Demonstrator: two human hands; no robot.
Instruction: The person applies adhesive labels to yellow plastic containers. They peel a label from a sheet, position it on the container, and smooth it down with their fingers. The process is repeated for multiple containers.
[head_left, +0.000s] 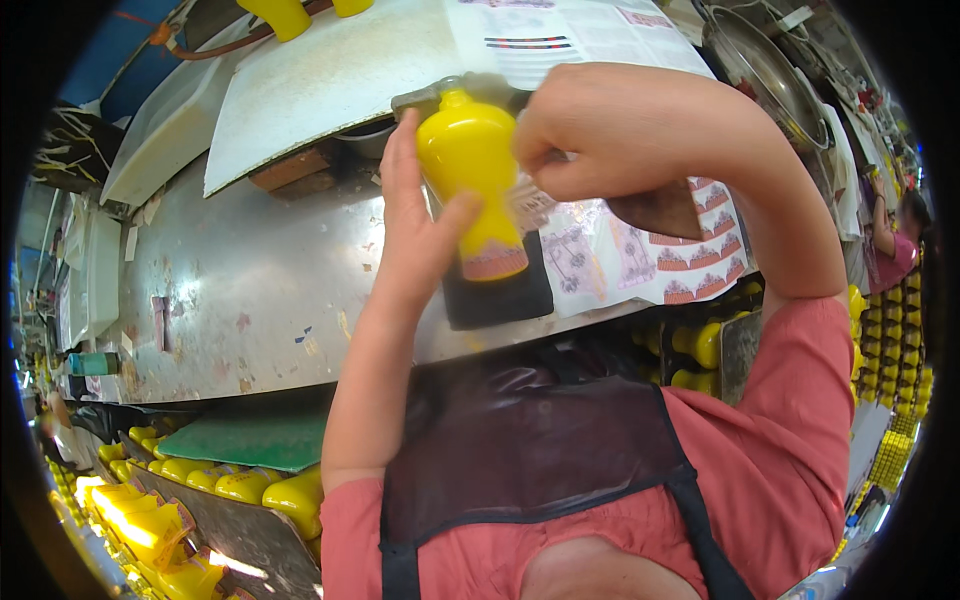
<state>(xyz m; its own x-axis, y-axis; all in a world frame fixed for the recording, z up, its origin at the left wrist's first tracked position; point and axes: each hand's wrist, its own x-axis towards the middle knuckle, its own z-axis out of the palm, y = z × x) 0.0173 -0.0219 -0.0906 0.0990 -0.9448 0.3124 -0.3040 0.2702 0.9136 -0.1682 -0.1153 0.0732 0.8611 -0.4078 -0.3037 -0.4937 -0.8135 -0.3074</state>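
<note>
A glossy yellow vase [463, 150] with a narrow neck and a pink patterned band round its base lies over a black pad [498, 298] at the table's front edge. My left hand [415, 205] grips its left side, thumb across the front. Beside its right side, my right hand [590, 135] is curled closed and blurred; what its fingers hold is hidden. A pale, smeared patterned piece [530, 203] shows between this hand and the vase. From under my right wrist sticks out a flat brown piece [660, 210]. Printed decal sheets [690, 262] lie to the right.
A metal table [240, 270] carries a white board [330, 85], raised over a brick-like block [290, 170]. Yellow vases [275, 18] stand at the back. More yellow pieces [245, 485] fill a rack at lower left. At the right sits a metal pan [765, 70]; another person [890, 235] is beyond.
</note>
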